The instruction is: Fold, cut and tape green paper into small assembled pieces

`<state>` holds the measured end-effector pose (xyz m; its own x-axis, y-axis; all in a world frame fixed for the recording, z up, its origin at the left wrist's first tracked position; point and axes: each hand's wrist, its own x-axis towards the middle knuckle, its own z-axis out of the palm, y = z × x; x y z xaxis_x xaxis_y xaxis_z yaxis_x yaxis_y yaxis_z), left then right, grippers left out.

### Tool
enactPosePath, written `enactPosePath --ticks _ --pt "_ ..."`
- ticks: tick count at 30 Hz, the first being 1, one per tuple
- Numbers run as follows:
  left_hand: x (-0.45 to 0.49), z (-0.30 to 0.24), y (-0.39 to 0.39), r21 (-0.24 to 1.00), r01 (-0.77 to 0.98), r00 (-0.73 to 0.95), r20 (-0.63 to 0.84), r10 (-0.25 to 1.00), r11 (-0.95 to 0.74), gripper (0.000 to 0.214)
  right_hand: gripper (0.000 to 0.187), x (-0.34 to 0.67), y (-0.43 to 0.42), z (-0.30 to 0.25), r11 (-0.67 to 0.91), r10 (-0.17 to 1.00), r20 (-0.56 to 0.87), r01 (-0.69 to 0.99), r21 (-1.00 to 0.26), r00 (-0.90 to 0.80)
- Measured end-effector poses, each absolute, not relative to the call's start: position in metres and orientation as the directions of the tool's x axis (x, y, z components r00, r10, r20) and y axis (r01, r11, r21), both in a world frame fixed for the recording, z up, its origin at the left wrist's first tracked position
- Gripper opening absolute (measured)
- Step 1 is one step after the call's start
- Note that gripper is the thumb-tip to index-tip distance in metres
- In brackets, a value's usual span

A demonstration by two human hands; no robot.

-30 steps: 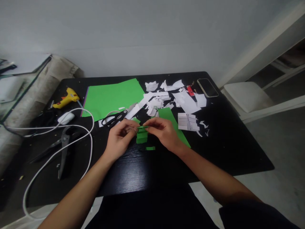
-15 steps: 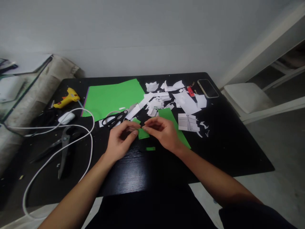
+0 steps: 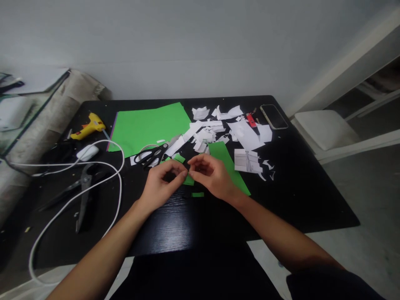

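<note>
My left hand [image 3: 164,181] and my right hand [image 3: 212,175] meet fingertip to fingertip over the middle of the black table. Between and below them shows a small piece of green paper [image 3: 189,180], pinched at its upper edge; the fingers cover part of it. Just beyond my left fingers lies another green scrap [image 3: 179,158]. Nearer me is a tiny green strip [image 3: 197,194]. Under and beside my right hand rests a longer green sheet [image 3: 229,160]. Black-handled scissors [image 3: 152,156] lie past my left hand.
Large green sheets [image 3: 146,127] lie at the back left, white paper scraps [image 3: 206,135] right of them. A yellow glue gun [image 3: 90,127], white cable [image 3: 120,183] and pliers-like tool [image 3: 84,191] occupy the left side. A red cutter [image 3: 251,120] and phone [image 3: 274,116] are back right.
My left hand has shifted slightly to the right, bringing the fingertips of both hands together. Less of the green piece shows between them now.
</note>
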<state>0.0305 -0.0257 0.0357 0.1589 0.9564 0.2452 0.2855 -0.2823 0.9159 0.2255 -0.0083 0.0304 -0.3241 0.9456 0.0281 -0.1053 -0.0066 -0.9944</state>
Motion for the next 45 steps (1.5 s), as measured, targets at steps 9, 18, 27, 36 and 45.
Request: enactPosePath --ticks 9,18,27,36,45 --pt "0.031 0.033 -0.026 0.895 0.317 0.219 0.253 0.942 -0.314 0.01 0.021 0.226 -0.009 0.026 -0.032 0.925 0.002 -0.082 -0.996 -0.379" --pt "0.029 0.033 -0.022 0.932 0.249 0.142 0.236 0.961 -0.265 0.01 0.02 0.231 -0.001 0.026 -0.03 0.929 -0.002 -0.07 -0.997 -0.371" --pt "0.031 0.032 -0.022 0.949 0.203 0.097 0.224 0.97 -0.24 0.011 0.017 0.231 -0.002 0.032 0.015 0.932 0.018 -0.011 -1.0 -0.362" --pt "0.033 0.031 -0.027 0.919 0.285 0.195 0.223 0.955 -0.272 0.013 0.012 0.229 -0.005 0.031 0.056 0.912 0.018 0.081 -0.995 -0.409" --pt "0.025 0.037 -0.02 0.92 0.292 0.227 0.197 0.954 -0.26 0.013 0.014 0.236 0.0 0.04 0.044 0.911 -0.009 0.118 -0.992 -0.412"
